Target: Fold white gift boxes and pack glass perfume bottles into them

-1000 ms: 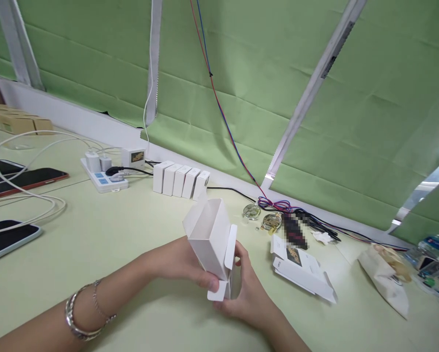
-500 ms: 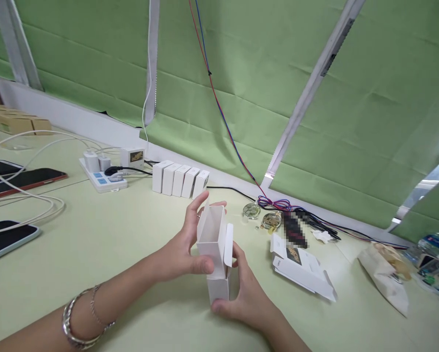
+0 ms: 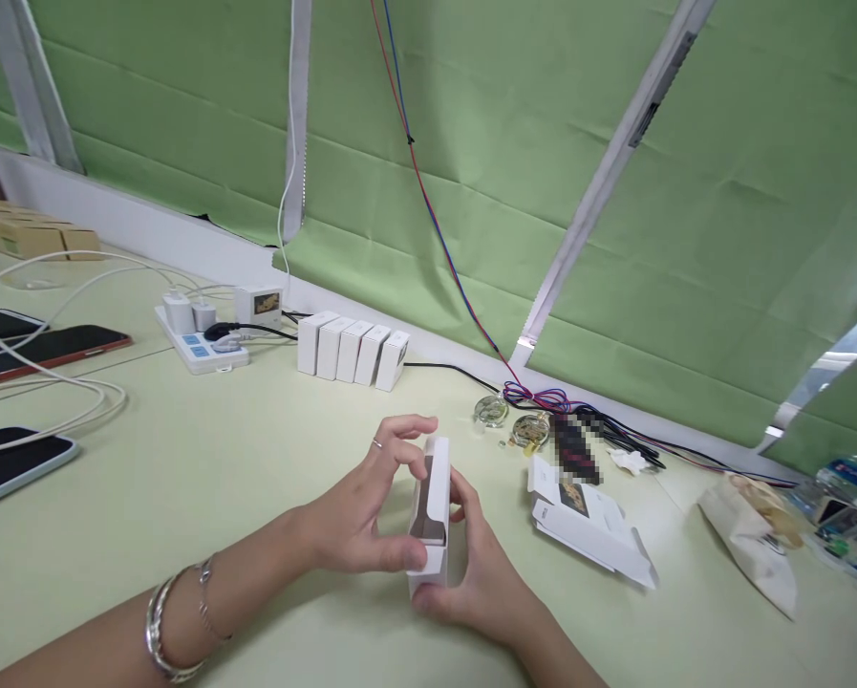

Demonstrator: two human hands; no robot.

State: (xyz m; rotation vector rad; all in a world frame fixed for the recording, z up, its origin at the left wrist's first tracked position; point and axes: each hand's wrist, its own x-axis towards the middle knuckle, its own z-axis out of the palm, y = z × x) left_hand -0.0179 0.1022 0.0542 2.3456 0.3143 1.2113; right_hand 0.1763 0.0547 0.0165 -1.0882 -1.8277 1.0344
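Note:
A small white cardboard box [image 3: 438, 492] stands upright on the table between my hands, with a dark greyish inside surface showing at its top left. My left hand [image 3: 363, 506] grips it from the left, thumb on the near end and bent fingers over the far upper part. Low on the right side, my right hand [image 3: 482, 573] holds the same box, thumb at the near bottom corner and fingers behind. What lies inside the box is hidden.
A flattened white carton [image 3: 589, 521] lies to the right, near two round glass-like pieces [image 3: 529, 432] and bundled cables [image 3: 539, 399]. Several white boxes [image 3: 349, 349] stand in a row behind. A power strip [image 3: 203, 352], phones [image 3: 23, 465] and white cables are at left; a cloth pouch [image 3: 747, 545] lies far right.
The raised open white sleeve in my left hand has gone down into the lower box, so the stack is shorter. My left fingers have bent over its top; my right hand stays put.

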